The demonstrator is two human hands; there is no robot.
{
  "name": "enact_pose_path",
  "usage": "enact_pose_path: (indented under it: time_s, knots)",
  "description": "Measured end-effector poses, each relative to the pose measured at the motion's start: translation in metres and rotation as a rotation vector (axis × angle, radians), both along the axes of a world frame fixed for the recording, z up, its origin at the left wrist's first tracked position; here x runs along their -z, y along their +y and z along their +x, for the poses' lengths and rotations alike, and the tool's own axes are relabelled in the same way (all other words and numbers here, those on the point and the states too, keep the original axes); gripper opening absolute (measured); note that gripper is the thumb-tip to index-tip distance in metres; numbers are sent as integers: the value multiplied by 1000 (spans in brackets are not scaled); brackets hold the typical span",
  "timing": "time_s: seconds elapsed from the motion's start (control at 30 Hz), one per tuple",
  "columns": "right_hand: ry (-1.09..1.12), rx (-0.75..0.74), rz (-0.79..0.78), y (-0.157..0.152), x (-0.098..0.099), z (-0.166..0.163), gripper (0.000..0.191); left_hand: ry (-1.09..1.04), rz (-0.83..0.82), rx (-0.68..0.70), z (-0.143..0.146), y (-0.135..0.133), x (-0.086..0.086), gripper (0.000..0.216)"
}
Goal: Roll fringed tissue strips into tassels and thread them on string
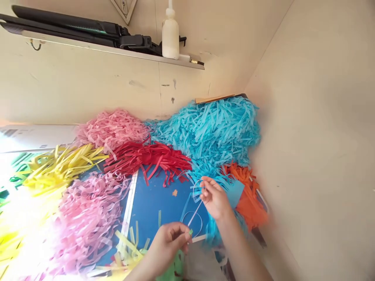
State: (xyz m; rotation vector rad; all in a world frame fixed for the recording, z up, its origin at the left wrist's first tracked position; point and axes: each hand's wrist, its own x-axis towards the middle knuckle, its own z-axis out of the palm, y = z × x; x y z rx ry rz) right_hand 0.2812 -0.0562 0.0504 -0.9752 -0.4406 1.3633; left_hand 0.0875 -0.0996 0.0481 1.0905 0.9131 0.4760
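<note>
A thin white string (pixel 194 214) runs taut between my two hands, with thin loops curling beside it. My right hand (pixel 215 198) pinches its upper part between thumb and fingers, over the blue table (pixel 155 199). Lower down, my left hand (pixel 170 244) is closed, thumb against fingers, where the string meets a small green paper piece (pixel 190 232). Below that hand hangs more green paper (pixel 175 269), partly hidden by it. Light blue tissue fringe (pixel 215 136) lies just beyond my right hand, and a flat blue paper end (pixel 235 193) shows beside the wrist.
Pink (pixel 115 128), red (pixel 149 158), yellow (pixel 61 166), lilac (pixel 90 218) and orange (pixel 250 197) fringe heaps surround the hands. Above, a wall shelf (pixel 117 48) bears a white bottle (pixel 170 37) and black tools (pixel 73 25). A wall (pixel 322 136) stands at right.
</note>
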Motion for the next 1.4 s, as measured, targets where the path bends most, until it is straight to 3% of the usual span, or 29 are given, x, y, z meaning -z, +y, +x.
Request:
enact_pose_path:
  time_s: [0.17,0.3,0.37,0.43,0.5,0.57,0.67,1.0,1.1,1.3,1.4]
  knots:
    - [128,-12,0,19,-7,19,26,140,36,154,-3,-10,8,26]
    - [88,-46,-28,14,-7,17,22,222,175,245,-13,-5,-2,16]
    - [-33,-70,-17,0,-8,9,23,198,294,94,-22,3,-8,16]
    - [-218,-85,16,-18,-10,-5,24,113,278,-184,-29,10,-12,19]
    - [-421,-113,48,-37,-13,-22,25,-24,59,-420,-31,16,-12,25]
    - [-584,-137,66,-50,-16,-39,26,-167,-218,-550,-29,18,-10,35]
    - [-719,-128,82,-58,-15,-57,26,-307,-417,-623,-21,16,-8,39]
    - [-874,-116,96,-60,-11,-63,21,-358,-358,-614,-19,12,-11,39]
    - [-905,-139,115,-60,-9,-63,23,-242,-153,-563,-20,9,-9,34]
    - [-993,-420,144,-64,-12,-59,26,219,652,-484,-22,-1,0,11]
    - [-1076,-446,224,-60,-12,-68,16,360,1027,-423,-23,-3,3,3]
